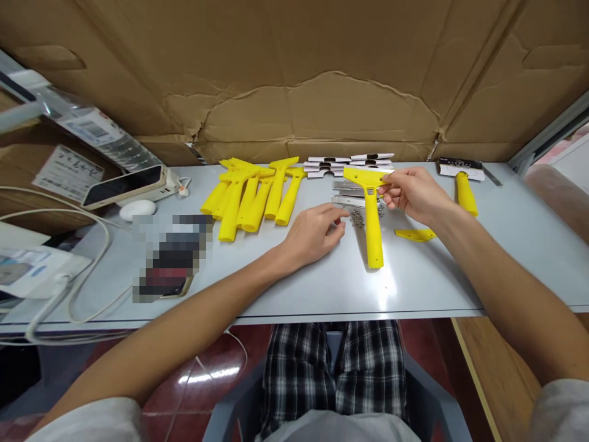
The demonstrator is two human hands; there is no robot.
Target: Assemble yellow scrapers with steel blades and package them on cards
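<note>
A yellow T-shaped scraper handle (374,230) stands out from the table with its wide head up. My right hand (414,193) is closed on the right end of that head, pinching it between thumb and fingers. My left hand (317,230) rests on the table to the left, thumb and index finger apart, nothing visible in them. Just beyond its fingertips lies a pile of small screws (356,218). Flat metal strips (352,201) lie behind the handle, partly hidden by it. Below my right wrist is a loose curved yellow piece (415,235).
Several yellow scraper handles (253,196) are heaped at the left. Folded white cards (326,166) are stacked at the back. At the right lies another yellow handle (466,193) by a black-and-white card. Phones (126,187) and white cables (103,245) occupy the left side; cardboard (317,110) walls the back.
</note>
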